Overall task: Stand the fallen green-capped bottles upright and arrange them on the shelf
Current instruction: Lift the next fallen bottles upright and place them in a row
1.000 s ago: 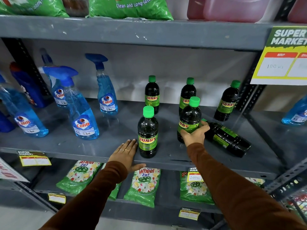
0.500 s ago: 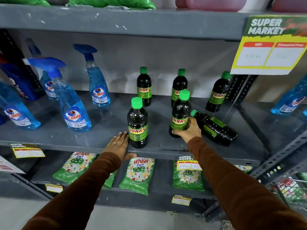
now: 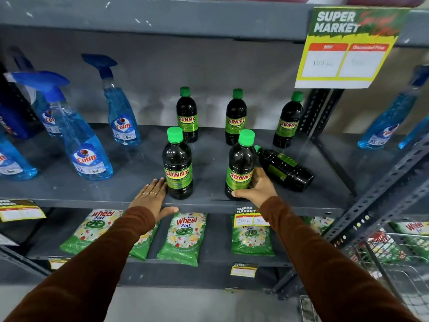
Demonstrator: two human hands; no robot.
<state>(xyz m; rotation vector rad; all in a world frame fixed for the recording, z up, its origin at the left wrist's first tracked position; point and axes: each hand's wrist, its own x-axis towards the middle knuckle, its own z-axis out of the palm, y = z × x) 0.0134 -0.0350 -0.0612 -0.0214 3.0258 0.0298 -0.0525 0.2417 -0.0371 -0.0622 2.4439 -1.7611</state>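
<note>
On the grey shelf [image 3: 92, 189] stand dark green-capped "Sunny" bottles. Three are upright at the back: one [image 3: 187, 115], another [image 3: 236, 117] and a third [image 3: 287, 120]. In front, an upright bottle [image 3: 177, 163] stands by itself. My right hand [image 3: 257, 189] is shut on the lower part of the upright front right bottle [image 3: 240, 163]. Just behind it one bottle [image 3: 285, 169] lies on its side, cap toward the left. My left hand [image 3: 152, 197] rests flat and open on the shelf's front edge, fingertips beside the front left bottle.
Blue "Colin" spray bottles [image 3: 83, 145] fill the shelf's left part, with more [image 3: 385, 122] beyond the right upright post [image 3: 322, 117]. A yellow price sign [image 3: 346, 49] hangs from the shelf above. Green "Wheel" packets [image 3: 183, 235] lie on the lower shelf. A wire basket [image 3: 399, 259] is at lower right.
My right hand has slid down to the base of the front right bottle, which stays upright. The view has tilted slightly. My left hand stays on the shelf edge.
</note>
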